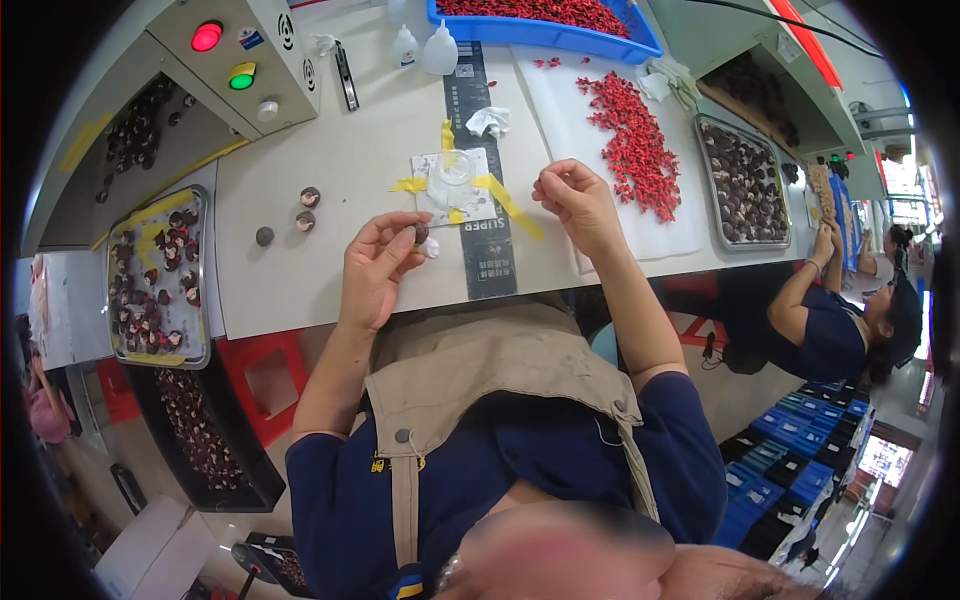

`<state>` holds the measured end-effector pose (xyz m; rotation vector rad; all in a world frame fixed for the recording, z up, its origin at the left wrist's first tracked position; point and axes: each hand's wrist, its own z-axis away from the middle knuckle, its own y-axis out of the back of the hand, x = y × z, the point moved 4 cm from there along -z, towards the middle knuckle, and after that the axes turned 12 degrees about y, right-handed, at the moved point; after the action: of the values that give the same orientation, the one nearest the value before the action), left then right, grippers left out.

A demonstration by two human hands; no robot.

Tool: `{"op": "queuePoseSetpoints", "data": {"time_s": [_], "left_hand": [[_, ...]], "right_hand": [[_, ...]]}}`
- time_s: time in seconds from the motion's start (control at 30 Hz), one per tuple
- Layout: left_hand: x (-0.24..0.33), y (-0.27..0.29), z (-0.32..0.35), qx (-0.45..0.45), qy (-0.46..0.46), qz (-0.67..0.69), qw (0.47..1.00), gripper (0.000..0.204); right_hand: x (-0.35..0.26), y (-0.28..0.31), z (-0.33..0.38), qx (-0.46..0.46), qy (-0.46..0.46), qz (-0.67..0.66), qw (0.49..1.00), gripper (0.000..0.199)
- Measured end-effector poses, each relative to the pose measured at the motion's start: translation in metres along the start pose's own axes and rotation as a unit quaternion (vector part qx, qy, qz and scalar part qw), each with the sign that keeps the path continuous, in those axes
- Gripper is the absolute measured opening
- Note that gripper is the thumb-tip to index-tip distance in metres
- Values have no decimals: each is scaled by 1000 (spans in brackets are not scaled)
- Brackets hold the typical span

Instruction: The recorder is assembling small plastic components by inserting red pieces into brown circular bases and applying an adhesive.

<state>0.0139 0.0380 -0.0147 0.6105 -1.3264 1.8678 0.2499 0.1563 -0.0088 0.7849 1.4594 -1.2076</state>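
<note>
My left hand (375,265) pinches a small dark round piece (422,234) with a white bit at its side, just above the table's near edge. My right hand (578,200) hovers to the right of a small clear dish (455,172), its thumb and forefinger pressed together; nothing shows between them. Yellow tape holds the dish on a white card. Three more dark round pieces (305,221) lie on the white table (350,150) to the left of my left hand.
A pile of small red parts (635,140) lies on a white sheet, with a blue bin (645,45) behind it. Metal trays of dark pieces stand left (112,300) and right (745,180). A control box (235,50), squeeze bottles (440,50) and a co-worker (850,320) are nearby.
</note>
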Motion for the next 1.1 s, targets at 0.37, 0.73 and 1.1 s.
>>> {"op": "queuePoseSetpoints", "data": {"time_s": [0.37,0.73,1.1], "left_hand": [[-4,10,2,-66,7,55,996,19],[-5,16,6,-100,17,64,993,19],[-4,17,8,-103,6,40,994,19]], "right_hand": [[-49,-77,-18,-131,232,446,855,16],[-51,-104,-33,-147,297,560,760,12],[-42,-117,-24,-162,401,645,630,12]]}}
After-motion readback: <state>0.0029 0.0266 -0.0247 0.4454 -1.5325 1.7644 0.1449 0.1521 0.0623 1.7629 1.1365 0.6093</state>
